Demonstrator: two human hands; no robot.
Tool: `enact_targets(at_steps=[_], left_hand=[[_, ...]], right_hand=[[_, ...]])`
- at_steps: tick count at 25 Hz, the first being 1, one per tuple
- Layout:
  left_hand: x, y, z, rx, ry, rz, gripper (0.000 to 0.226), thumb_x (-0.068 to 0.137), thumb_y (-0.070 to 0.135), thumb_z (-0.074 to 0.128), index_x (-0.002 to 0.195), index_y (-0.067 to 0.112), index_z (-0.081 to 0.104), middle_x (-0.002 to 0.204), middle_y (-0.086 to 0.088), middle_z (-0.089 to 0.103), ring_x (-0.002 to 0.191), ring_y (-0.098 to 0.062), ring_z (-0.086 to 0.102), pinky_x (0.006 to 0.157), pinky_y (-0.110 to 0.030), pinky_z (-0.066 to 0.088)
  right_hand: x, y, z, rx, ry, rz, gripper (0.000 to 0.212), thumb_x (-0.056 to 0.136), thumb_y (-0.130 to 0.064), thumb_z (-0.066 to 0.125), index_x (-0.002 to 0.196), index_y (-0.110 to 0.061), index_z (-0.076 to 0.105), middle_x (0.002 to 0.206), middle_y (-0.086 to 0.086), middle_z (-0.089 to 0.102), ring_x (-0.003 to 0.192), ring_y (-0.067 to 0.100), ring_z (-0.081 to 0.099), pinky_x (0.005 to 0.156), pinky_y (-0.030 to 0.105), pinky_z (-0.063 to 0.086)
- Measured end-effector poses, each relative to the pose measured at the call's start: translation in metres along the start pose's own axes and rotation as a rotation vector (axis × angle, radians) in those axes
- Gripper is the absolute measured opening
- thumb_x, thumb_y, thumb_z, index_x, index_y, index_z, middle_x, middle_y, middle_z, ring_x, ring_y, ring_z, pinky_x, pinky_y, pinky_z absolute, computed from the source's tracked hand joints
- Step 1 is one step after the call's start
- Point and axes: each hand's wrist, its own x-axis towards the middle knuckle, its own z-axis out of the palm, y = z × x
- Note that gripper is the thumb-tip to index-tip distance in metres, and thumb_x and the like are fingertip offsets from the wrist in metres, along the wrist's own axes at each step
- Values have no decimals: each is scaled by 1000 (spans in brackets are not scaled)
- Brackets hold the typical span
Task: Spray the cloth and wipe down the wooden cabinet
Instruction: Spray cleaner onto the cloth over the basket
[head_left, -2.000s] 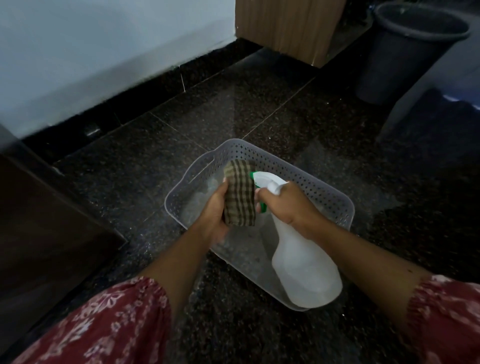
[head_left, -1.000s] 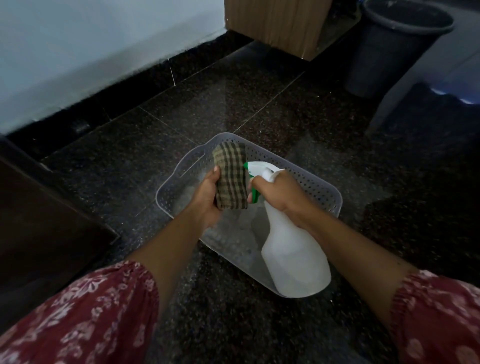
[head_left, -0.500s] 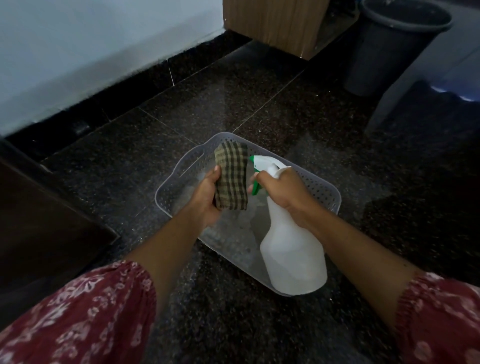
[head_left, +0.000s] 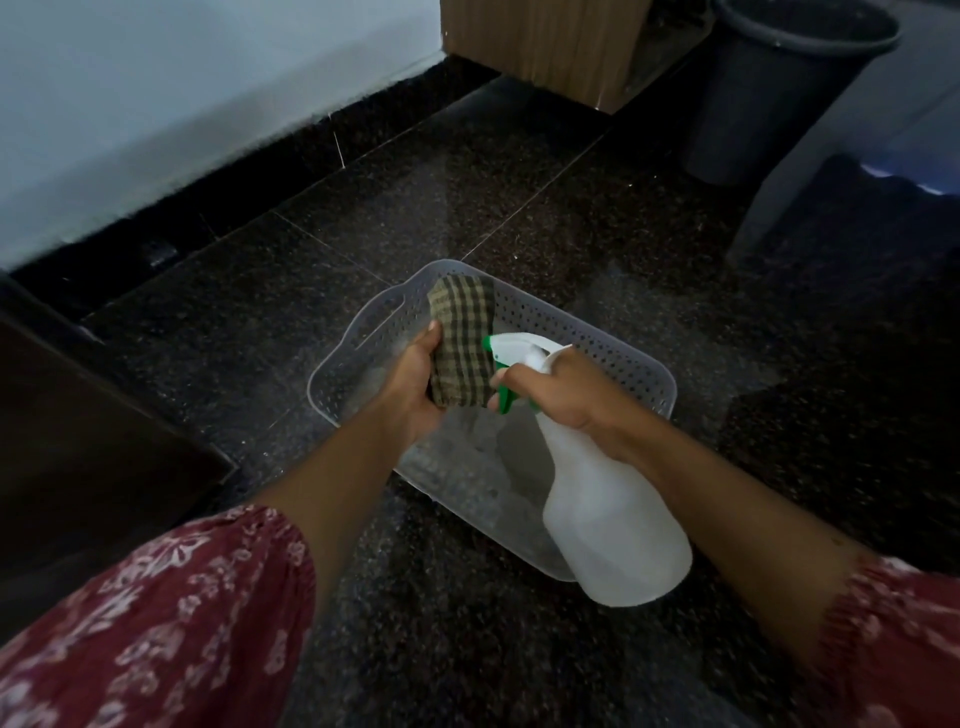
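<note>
My left hand (head_left: 415, 382) grips a folded checked cloth (head_left: 462, 340), held upright above a clear perforated plastic basket (head_left: 613, 358) on the floor. My right hand (head_left: 563, 392) holds a white spray bottle (head_left: 613, 525) by its neck, with fingers on the green trigger. The green nozzle points at the cloth from a few centimetres away. The light wooden cabinet (head_left: 545, 41) stands at the top of the view, beyond the basket. A dark wooden piece of furniture (head_left: 78, 431) fills the left edge.
The floor is dark speckled granite (head_left: 441, 182). A dark grey bucket (head_left: 779, 88) stands at the top right beside a grey furniture leg (head_left: 810, 171). A pale wall with a black skirting runs along the upper left.
The spray bottle's head has shifted slightly to the right of the cloth and the trigger fingers have moved. Both hands stay over the basket.
</note>
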Motion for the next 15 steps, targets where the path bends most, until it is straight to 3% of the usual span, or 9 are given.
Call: enact_targets(at_steps=[1,3,5,8,11,15], left_hand=[[0,0,1,-3,2,2,46,101,34,29,133,7,49,137,-15,54,80,-16,62,67,-31,50],[1,0,3,-8,6,11,46,101,34,29,135,8,48,138,-15,53,82,-17,62,68,-31,50],[2,0,4,-8,9,11,47,101,35,29,135,8,47,138,-15,53,94,-23,62,72,-32,50],[3,0,5,-3,24,8,48,101,36,29,135,8,47,139,-15,52,121,-27,54,83,-36,48],[3,-1,7,-33,51,23,48,101,35,29,136,8,46,140,-15,51,125,-27,52,90,-37,44],[4,0,10,-61,62,39,49,102,34,28,140,7,42,143,-15,49,131,-28,48,91,-38,43]], right_hand=[[-1,1,0,-10,9,8,28,86,-24,54,108,-11,65,98,7,65,86,15,55,59,20,38],[-3,2,-2,7,30,13,21,87,-22,52,102,-14,65,84,2,64,77,12,55,59,22,39],[-7,2,-4,34,23,20,17,87,-21,52,100,-20,64,72,-4,62,70,6,53,59,22,39],[-9,3,-4,62,38,11,26,89,-23,53,112,-20,63,84,0,64,81,12,56,72,23,38],[-12,4,-5,88,61,7,22,90,-22,52,108,-19,65,67,-9,58,72,4,53,74,21,35],[-13,5,-4,7,20,3,28,88,-23,53,110,-11,66,91,5,68,85,15,57,70,24,38]])
